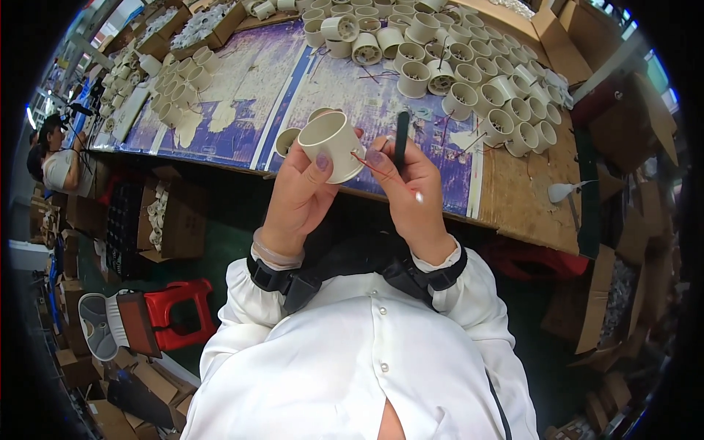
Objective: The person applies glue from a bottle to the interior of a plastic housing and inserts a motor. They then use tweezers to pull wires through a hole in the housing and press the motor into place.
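Note:
My left hand (301, 187) is wrapped round a cream plastic cup-shaped housing (323, 139), tilted with its wide mouth up and to the left. From the housing's lower right side runs a thin red wire (372, 166) to my right hand (414, 183). There the thumb and forefinger are closed on the wire's end. A slim black tool (402, 136) stands up out of the same hand; its kind is unclear. Just behind the held housing, another cream housing (285, 141) rests at the table's near edge, partly hidden by my left hand.
Many cream housings (460, 101) crowd the back right of the worn purple table (242, 121), several with dark bits inside. A smaller group (183, 94) stands at the back left. A small white bottle with a thin nozzle (561, 192) is at the right. A red stool (172, 315) stands lower left.

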### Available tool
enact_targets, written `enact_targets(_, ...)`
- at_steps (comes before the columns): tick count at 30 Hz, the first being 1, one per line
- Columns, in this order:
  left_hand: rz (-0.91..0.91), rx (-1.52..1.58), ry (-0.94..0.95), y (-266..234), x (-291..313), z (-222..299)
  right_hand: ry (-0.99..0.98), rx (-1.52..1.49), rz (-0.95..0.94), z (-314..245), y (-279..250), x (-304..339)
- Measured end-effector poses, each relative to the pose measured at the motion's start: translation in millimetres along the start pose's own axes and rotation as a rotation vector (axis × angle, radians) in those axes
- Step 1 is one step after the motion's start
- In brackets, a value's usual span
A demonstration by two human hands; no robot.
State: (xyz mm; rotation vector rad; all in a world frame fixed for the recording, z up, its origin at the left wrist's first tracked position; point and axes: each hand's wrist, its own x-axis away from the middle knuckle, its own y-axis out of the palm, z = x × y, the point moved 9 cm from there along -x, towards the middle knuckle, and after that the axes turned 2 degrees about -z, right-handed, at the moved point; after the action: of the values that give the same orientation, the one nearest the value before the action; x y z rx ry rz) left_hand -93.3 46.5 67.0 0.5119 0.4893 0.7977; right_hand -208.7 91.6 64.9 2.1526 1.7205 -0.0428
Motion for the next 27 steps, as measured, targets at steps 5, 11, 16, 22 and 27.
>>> enact_targets(5, 0.0, 0.143, -0.017, -2, -2, -7, 0.035, -0.172, 0.089, 9, 2, 8)
enact_targets(11, -0.026, 0.157, -0.062, -11, -3, -10, -0.188, 0.021, 0.034, 2, 1, 5)
enact_targets(16, -0.047, 0.26, -0.082, -13, -5, -18, -0.338, 0.164, 0.063, -6, 0, 8)
enact_targets(22, 0.161, 0.189, 0.057, -15, -7, -10, -0.223, 0.068, 0.185, 6, -8, 9)
enact_targets(27, 0.138, 0.08, 0.086, -16, -7, -6, -0.226, 0.085, 0.093, -2, -7, 1)
